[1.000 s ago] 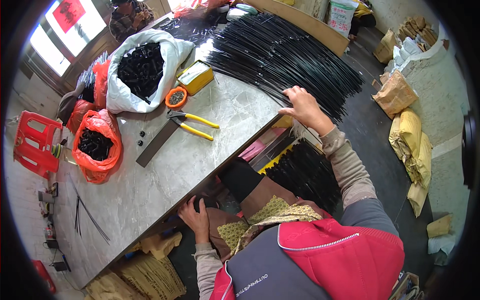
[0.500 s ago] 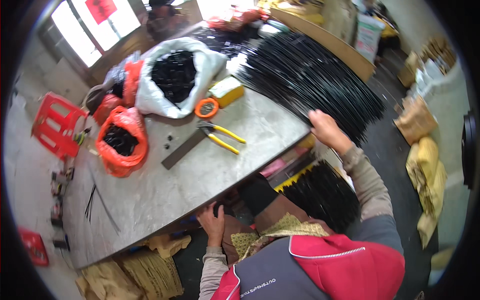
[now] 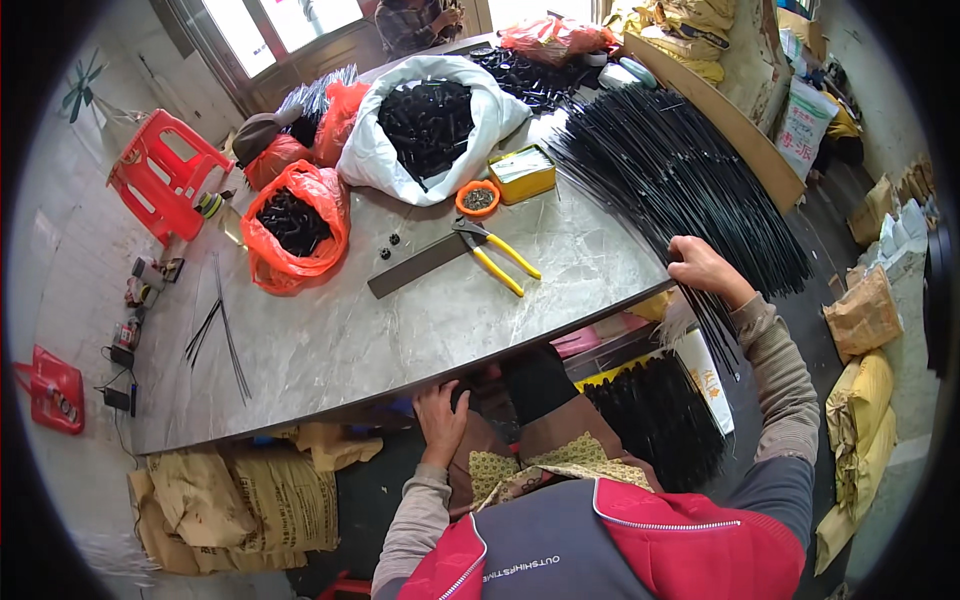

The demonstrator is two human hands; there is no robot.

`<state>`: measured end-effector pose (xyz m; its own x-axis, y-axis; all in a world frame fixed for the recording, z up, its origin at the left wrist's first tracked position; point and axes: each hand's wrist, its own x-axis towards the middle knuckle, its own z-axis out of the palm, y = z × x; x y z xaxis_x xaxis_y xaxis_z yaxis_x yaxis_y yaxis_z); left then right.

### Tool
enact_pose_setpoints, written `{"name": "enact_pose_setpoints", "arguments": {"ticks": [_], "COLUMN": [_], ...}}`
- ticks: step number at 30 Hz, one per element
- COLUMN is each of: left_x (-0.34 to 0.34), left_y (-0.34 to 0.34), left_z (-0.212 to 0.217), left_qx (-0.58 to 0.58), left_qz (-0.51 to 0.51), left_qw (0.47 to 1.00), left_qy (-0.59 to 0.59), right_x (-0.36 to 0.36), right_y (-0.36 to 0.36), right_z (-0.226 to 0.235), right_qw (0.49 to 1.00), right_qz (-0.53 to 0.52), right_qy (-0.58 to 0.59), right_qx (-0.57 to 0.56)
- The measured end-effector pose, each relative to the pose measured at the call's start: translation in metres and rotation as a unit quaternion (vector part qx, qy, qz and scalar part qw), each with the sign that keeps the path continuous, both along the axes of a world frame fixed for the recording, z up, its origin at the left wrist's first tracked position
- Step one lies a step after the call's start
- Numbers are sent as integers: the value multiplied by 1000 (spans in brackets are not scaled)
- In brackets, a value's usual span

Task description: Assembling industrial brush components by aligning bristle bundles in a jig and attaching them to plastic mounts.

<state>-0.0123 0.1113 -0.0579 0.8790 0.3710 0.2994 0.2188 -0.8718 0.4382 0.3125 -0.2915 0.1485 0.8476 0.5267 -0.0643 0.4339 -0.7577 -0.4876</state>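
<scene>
A large heap of long, thin black strips [image 3: 690, 185] lies across the right end of the grey table. At its near edge my right hand [image 3: 708, 270] is closed, thumb and fingers pinched on a few strips. Their ends hang below the hand past the table edge; exactly how many are held is hidden. My left hand [image 3: 440, 422] rests at the table's front edge above my lap, holding nothing, thumb apart from the fingers. Yellow-handled pliers [image 3: 500, 258] lie mid-table against a dark flat bar [image 3: 415, 268].
Behind the pliers are a white sack [image 3: 355, 160] of black pieces, an orange bowl [image 3: 477, 197] and a yellow tin [image 3: 524, 180]. A red bag [image 3: 335, 240] of black parts stands left. Under the table is a bundle of black strips [image 3: 660, 415]. A person [image 3: 415, 25] is at the back.
The view has tilted, so the table sits further right and more level. My right hand stays at the heap's near edge, with several strips now splayed below it. My left hand stays at the table edge.
</scene>
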Motion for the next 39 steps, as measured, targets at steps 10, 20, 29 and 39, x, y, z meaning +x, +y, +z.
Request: {"name": "enact_pose_setpoints", "arguments": {"ticks": [10,20,29,39], "left_x": [-10,64,158,266], "left_y": [-56,-149,-161,-176], "left_z": [30,144,179,155], "left_qx": [-1,-194,-564,-813], "left_qz": [-155,-337,-267,-296], "left_qw": [986,912,781,490], "left_qy": [-57,-133,-4,108], "right_x": [-19,-35,-39,-50], "right_y": [19,42,50,47], "right_z": [17,12,11,17], "right_qw": [833,712,714,818], "right_qz": [-97,-84,-34,24], "right_qy": [421,508,500,409], "right_qx": [347,477,489,404]}}
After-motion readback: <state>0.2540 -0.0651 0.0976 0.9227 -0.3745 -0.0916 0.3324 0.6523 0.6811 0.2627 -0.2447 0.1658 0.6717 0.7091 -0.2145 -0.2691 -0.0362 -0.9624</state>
